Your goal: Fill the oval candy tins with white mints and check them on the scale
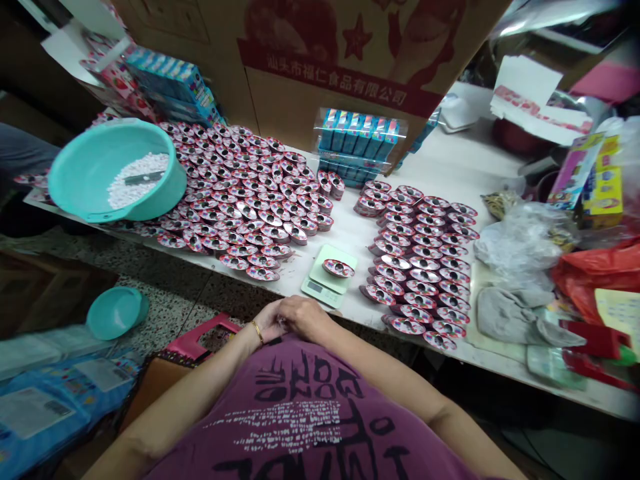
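My left hand (270,321), with a gold bangle at its wrist, meets my right hand (302,312) in front of my purple shirt. Both are closed, with the right folded partly over the left; whatever lies between them, if anything, is hidden. Just beyond my hands, at the table's front edge, is a pale green digital scale (324,293). One small eye-shaped printed carton (339,268) with a dark hole in its top stands on it. Many like cartons (250,200) crowd the table to the left, and more cartons (423,273) stand in rows to the right.
A turquoise basin (75,190) of small white pieces (135,190) with a grey tool (144,178) stands at left. Behind are a large cardboard box (295,107) and blue packs (357,137). Plastic bags (515,240) and a grey cloth (510,317) lie right. A pink stool (200,340) is below.
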`<move>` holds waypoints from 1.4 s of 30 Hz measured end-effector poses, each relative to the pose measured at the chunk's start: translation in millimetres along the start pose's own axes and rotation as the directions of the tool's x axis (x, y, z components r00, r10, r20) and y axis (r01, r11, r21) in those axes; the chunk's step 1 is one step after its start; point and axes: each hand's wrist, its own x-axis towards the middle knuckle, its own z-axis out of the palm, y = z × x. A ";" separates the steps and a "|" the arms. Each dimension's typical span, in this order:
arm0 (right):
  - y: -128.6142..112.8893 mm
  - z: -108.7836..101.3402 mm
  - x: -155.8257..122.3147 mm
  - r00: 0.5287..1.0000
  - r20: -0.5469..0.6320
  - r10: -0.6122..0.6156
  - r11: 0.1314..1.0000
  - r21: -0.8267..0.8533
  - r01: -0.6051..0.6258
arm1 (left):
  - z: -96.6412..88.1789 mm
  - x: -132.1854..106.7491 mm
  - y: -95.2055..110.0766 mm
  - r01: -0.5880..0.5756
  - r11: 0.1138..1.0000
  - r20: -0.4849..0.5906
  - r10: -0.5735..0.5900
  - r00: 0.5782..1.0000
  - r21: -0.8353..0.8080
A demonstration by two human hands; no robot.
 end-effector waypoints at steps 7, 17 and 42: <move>-12.9 -99.9 25.3 0.978 -0.049 -0.201 0.640 -0.762 0.093 | 8.1 -4.4 7.0 0.052 0.999 0.124 -0.051 0.991 0.001; -15.8 -129.1 -10.4 0.918 -0.215 -0.332 0.633 -0.773 0.048 | 4.1 -4.6 3.9 0.008 1.000 0.085 -0.010 0.996 0.015; 24.4 -117.5 13.2 0.975 -0.109 -0.193 0.472 -0.882 -0.005 | -8.5 -8.9 7.0 -0.081 0.994 0.108 0.072 0.992 0.080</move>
